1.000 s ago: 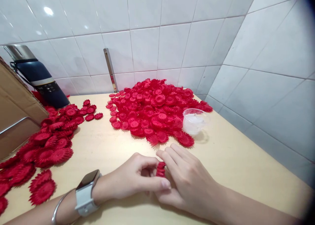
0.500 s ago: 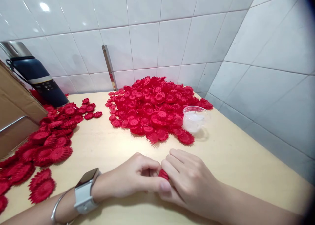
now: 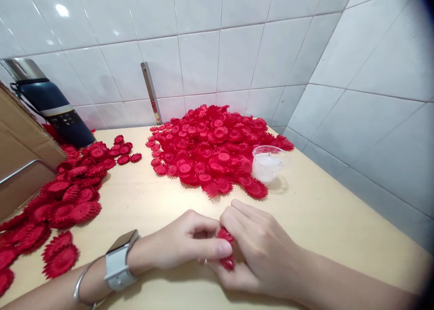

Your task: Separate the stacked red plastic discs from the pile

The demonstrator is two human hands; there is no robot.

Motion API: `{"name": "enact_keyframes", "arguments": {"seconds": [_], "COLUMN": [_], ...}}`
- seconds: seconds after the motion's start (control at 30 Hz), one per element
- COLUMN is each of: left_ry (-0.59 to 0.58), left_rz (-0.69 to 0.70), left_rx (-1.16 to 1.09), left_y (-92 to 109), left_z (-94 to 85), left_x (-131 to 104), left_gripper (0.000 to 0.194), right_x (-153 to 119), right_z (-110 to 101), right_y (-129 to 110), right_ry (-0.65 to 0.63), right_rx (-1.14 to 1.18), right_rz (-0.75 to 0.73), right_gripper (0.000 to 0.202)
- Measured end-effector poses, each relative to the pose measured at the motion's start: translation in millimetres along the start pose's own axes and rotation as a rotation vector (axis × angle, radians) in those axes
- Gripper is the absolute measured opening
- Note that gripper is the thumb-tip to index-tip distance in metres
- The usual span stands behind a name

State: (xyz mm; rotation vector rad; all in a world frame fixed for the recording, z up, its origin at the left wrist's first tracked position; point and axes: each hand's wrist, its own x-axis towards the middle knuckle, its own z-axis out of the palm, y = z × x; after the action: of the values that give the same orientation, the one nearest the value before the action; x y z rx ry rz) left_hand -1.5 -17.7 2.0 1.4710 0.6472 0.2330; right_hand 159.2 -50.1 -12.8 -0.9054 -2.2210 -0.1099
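Both hands meet over the table close in front of me, around one red fringed flower piece [image 3: 226,237]. My left hand [image 3: 190,240] pinches it, with the thumb lying across its front. My right hand [image 3: 259,246] curls around the other side, fingers bent and thumb beneath it. Much of the piece is covered by my fingers. Beyond the hands spreads a large pile of similar red flower pieces [image 3: 210,151]. A clear plastic cup [image 3: 267,165] with whitish contents stands at that pile's right front.
More red flower pieces [image 3: 73,197] lie along the left, two of them [image 3: 61,258] near my left forearm. A cardboard box [image 3: 23,151] and a dark blue flask [image 3: 56,104] stand at the left. A metal strip [image 3: 151,93] leans against the tiled wall [image 3: 198,61].
My right fingers have shifted up a little and its thumb has moved down and away from the left thumb. More of the red flower piece now shows between the hands.
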Motion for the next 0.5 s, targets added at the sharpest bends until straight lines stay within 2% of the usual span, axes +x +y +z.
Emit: {"name": "enact_keyframes", "arguments": {"seconds": [0.13,0.27,0.5], "left_ry": [0.018,0.118,0.178], "left_rz": [0.004,0.026,0.054], "left_rx": [-0.026,-0.049,0.110], "left_y": [0.8,5.1,9.6], "left_z": [2.5,5.0,6.3], "left_x": [-0.3,0.6,0.0], "left_gripper": [0.027,0.026,0.029], "right_x": [-1.3,-3.0,-2.1], "right_z": [3.0,3.8,3.2], "right_y": [-0.6,-0.2,3.4], "right_ry": [-0.024,-0.055,-0.052], "right_rx": [0.098,0.239,0.213], "right_rz": [0.134,0.222,0.303], "right_gripper": [0.015,0.025,0.032]}}
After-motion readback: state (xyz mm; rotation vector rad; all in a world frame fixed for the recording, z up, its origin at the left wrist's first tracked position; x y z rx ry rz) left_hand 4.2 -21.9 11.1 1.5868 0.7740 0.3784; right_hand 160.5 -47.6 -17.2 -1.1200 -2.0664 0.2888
